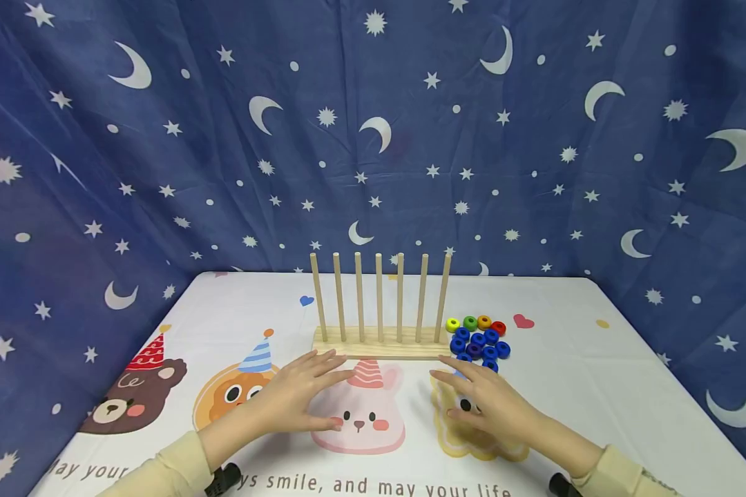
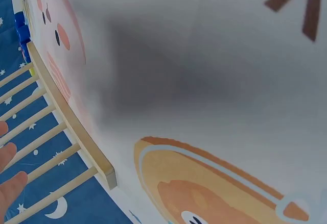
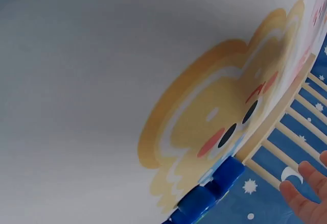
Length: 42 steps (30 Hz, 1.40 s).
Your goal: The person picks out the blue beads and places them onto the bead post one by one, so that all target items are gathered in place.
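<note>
A wooden peg rack (image 1: 380,352) with several upright bare pegs stands at the middle of the table. To its right lies a cluster of ring beads: several blue beads (image 1: 477,339), a yellow bead (image 1: 452,324), a green bead (image 1: 470,322), an orange bead (image 1: 484,322) and a red bead (image 1: 499,328). My left hand (image 1: 298,393) hovers in front of the rack's left end, fingers spread, holding nothing. Just below the blue beads, my right hand (image 1: 488,400) is held over the cloth with its fingers apart and nothing in it.
A white tablecloth (image 1: 553,386) printed with cartoon animals and lettering covers the table. Behind it hangs a dark blue curtain (image 1: 373,172) with moons and stars.
</note>
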Motion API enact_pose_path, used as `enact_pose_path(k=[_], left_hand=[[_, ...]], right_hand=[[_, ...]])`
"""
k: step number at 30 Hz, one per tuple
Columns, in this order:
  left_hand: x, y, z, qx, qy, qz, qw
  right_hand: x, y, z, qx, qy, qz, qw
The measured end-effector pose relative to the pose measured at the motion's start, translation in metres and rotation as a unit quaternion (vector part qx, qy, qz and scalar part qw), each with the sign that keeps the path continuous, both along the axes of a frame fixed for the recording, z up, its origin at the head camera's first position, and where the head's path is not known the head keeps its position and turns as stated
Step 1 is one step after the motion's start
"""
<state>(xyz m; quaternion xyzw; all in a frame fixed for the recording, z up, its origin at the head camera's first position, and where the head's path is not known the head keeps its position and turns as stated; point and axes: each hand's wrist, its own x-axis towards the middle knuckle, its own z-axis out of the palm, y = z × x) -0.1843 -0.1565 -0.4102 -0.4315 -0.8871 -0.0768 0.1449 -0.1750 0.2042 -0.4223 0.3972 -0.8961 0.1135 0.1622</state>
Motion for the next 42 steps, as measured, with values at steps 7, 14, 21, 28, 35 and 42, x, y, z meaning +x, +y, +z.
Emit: enact_pose_path(k=[7, 14, 21, 28, 35, 42], left_hand=[[-0.001, -0.003, 0.000, 0.006, 0.004, 0.011, 0.9999], [0.000, -0.010, 0.002, 0.021, 0.011, 0.027, 0.9994], [-0.003, -0.015, 0.002, 0.064, 0.014, 0.028, 0.9975], [-0.011, -0.021, 0.003, 0.101, 0.025, 0.064, 0.9924], [-0.022, -0.031, -0.005, 0.157, 0.014, 0.139, 0.9777], [-0.036, -0.036, -0.009, 0.197, -0.061, 0.187, 0.9604]], right_hand=[[-0.006, 0.003, 0.004, -0.026, 0.005, -0.036, 0.9990], [-0.014, 0.010, 0.006, -0.053, 0.030, -0.043, 0.9972], [-0.018, 0.020, 0.009, -0.080, 0.007, -0.064, 0.9948], [-0.022, 0.030, 0.013, -0.095, 0.009, -0.101, 0.9903], [-0.029, 0.042, 0.013, -0.112, -0.006, -0.130, 0.9851], [-0.038, 0.056, 0.010, -0.119, -0.031, -0.165, 0.9786]])
